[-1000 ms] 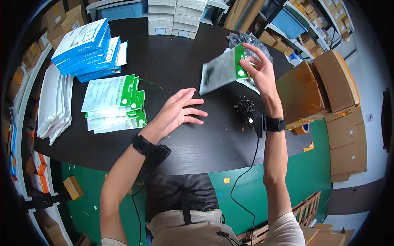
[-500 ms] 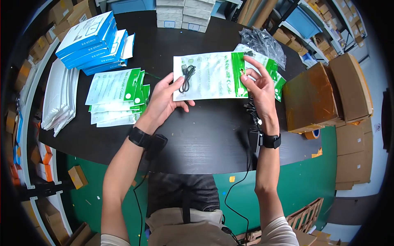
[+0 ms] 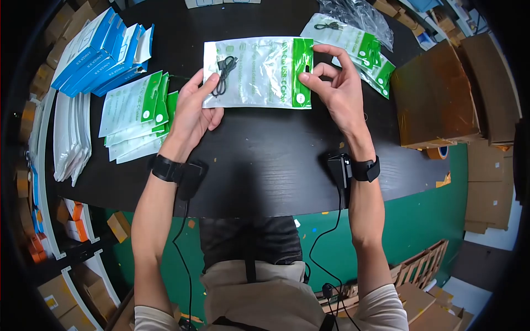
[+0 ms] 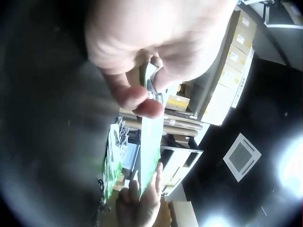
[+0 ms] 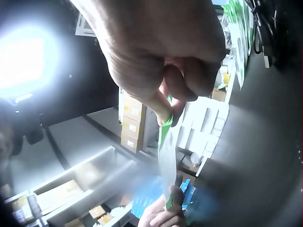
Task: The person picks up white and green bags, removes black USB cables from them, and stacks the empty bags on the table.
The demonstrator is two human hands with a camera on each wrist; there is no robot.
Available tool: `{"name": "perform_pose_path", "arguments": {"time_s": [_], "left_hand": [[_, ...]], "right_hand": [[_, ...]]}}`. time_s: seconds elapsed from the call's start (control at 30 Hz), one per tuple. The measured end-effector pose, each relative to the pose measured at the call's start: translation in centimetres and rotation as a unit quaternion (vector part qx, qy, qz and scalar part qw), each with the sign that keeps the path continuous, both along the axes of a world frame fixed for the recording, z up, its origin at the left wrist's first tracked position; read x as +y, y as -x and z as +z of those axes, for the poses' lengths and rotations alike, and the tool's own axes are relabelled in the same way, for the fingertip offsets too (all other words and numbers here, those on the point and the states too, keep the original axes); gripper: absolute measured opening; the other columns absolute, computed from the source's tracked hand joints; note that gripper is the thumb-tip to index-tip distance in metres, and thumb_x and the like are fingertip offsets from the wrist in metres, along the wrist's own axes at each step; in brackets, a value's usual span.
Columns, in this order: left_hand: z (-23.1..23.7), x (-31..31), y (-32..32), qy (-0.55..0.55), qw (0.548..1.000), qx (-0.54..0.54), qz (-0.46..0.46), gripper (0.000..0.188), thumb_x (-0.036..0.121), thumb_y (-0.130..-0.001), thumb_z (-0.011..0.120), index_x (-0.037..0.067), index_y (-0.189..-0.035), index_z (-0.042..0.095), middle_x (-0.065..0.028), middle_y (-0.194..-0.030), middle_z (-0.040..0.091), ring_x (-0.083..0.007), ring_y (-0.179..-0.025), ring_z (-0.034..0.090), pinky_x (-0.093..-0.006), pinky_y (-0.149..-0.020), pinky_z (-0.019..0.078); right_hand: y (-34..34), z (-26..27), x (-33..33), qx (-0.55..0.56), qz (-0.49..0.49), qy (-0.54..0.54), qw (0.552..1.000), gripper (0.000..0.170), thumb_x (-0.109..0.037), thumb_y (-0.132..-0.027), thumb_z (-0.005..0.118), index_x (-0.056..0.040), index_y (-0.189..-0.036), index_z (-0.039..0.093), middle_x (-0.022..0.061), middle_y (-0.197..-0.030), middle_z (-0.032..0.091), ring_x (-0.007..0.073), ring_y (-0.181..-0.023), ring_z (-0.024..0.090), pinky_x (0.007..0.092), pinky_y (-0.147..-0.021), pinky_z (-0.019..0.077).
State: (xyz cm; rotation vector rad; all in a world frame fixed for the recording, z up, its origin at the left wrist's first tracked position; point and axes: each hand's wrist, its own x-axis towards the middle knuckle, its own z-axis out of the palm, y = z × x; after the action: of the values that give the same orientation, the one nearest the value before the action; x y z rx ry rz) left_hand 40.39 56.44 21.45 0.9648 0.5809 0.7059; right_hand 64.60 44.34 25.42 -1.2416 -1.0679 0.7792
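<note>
A clear and white plastic pouch [image 3: 256,83] with a green header is held up flat over the table, and a coiled black USB cable [image 3: 225,74] shows inside its left end. My left hand [image 3: 190,113] pinches that left edge, thumb on the front and fingers behind. At the other end my right hand [image 3: 341,94] pinches the green header near its hang hole. Seen edge-on in the left wrist view, the pouch [image 4: 151,137] runs between both hands. Similar pouches [image 3: 130,113] lie fanned at the left; more pouches [image 3: 350,41] lie at the back right.
Blue and white boxes [image 3: 96,52] are stacked at the back left, above a pile of white padded envelopes [image 3: 72,135]. Crumpled grey plastic [image 3: 361,19] lies at the far right. An open cardboard box [image 3: 436,94] stands at the table's right side, near a tape roll [image 3: 438,153].
The pouch has come from the right to the middle, turning its cable side up. My left hand, earlier free with spread fingers, now pinches its left edge. The view has tilted down.
</note>
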Motion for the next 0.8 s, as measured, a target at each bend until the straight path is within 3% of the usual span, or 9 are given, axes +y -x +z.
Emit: {"name": "perform_pose_path", "arguments": {"time_s": [0.2,0.47,0.8], "left_hand": [[0.19,-0.15,-0.1,-0.006,1.0,-0.005,-0.003,0.028,0.024,-0.106,0.053,0.004,-0.125,0.055,-0.0071,-0.091,0.069,-0.0115,-0.043,0.051,-0.0233,-0.036,0.0357],[0.32,-0.24,0.03,-0.008,1.0,-0.011,-0.004,0.027,0.023,-0.106,0.053,0.004,-0.125,0.055,-0.0077,-0.094,0.07,-0.0126,-0.045,0.054,-0.0241,-0.037,0.0378],[0.08,-0.14,0.1,-0.017,1.0,-0.008,-0.002,0.025,0.024,-0.106,0.053,0.004,-0.121,0.056,-0.0067,-0.092,0.069,-0.0126,-0.048,0.055,-0.0247,-0.038,0.0384]], "right_hand": [[-0.18,-0.76,0.32,0.017,-0.011,-0.018,1.0,0.045,0.003,-0.088,0.074,0.0007,-0.129,0.055,-0.0035,-0.075,0.062,-0.0009,-0.064,0.05,0.015,-0.055,0.0322],[-0.06,0.06,-0.01,0.029,-0.01,0.026,0.999,0.042,-0.003,-0.088,0.076,0.0013,-0.125,0.059,-0.0054,-0.075,0.064,-0.0029,-0.054,0.04,0.0179,-0.047,0.0235],[-0.26,0.0,-0.07,0.032,-0.026,0.08,0.996,0.024,-0.008,-0.089,0.077,-0.0011,-0.11,0.069,-0.0067,-0.076,0.066,-0.0029,-0.052,0.034,0.019,-0.047,0.018]]}}
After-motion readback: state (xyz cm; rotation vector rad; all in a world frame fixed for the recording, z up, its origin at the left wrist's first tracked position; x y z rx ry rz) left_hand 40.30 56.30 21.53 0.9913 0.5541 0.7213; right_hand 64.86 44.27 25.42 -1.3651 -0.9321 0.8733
